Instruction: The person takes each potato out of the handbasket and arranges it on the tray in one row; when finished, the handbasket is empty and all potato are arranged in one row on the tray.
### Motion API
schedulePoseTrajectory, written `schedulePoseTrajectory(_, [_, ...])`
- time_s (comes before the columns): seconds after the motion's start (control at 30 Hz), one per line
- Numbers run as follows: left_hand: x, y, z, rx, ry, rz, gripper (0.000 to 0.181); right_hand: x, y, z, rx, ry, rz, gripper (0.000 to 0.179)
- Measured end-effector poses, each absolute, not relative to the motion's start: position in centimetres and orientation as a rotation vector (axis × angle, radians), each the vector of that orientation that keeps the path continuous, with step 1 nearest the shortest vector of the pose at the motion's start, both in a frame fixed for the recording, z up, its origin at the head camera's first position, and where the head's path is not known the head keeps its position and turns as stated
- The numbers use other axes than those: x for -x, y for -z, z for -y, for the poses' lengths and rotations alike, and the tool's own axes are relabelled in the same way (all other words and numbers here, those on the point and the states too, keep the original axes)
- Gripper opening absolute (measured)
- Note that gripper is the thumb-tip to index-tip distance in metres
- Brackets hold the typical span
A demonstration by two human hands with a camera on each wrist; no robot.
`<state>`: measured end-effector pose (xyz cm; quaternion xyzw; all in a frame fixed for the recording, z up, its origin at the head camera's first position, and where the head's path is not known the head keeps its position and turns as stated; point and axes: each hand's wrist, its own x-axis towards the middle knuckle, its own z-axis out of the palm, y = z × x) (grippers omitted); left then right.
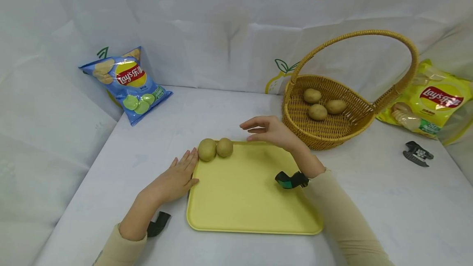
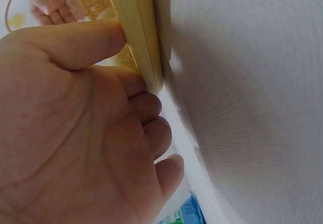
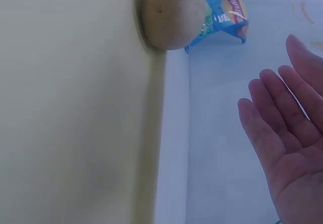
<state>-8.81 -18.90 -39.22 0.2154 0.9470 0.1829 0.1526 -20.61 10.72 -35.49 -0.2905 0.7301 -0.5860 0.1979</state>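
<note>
My left hand (image 1: 176,182) lies along the left side of the yellow tray (image 1: 255,196), fingers fairly straight. In the left wrist view its thumb and forefinger meet the tray's rim (image 2: 139,27). Two roundish yellow-brown, potato-like pieces (image 1: 215,148) sit side by side in the tray's far left corner, right by the left fingertips. Over the far edge of the tray, right of that pair, hovers my right hand (image 1: 271,132) with nothing in it. Its fingers are loosely extended in the right wrist view, apart from the nearer potato-like piece (image 3: 174,16).
A wicker basket (image 1: 332,134) with a tall handle stands behind the tray on the right, holding three similar pieces (image 1: 318,112). A blue chip bag (image 1: 129,81) leans at the back left, a yellow one (image 1: 432,102) at the right. A small black object (image 1: 417,154) lies far right.
</note>
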Motion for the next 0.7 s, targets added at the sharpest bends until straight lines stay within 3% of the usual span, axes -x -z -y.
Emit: schedulePoseTrajectory(0.7, [8.9,39.5,18.9,-0.609,-0.525,-2.709,0.066,20.6,33.2,-18.0,0.762,1.680,-2.244,0.034])
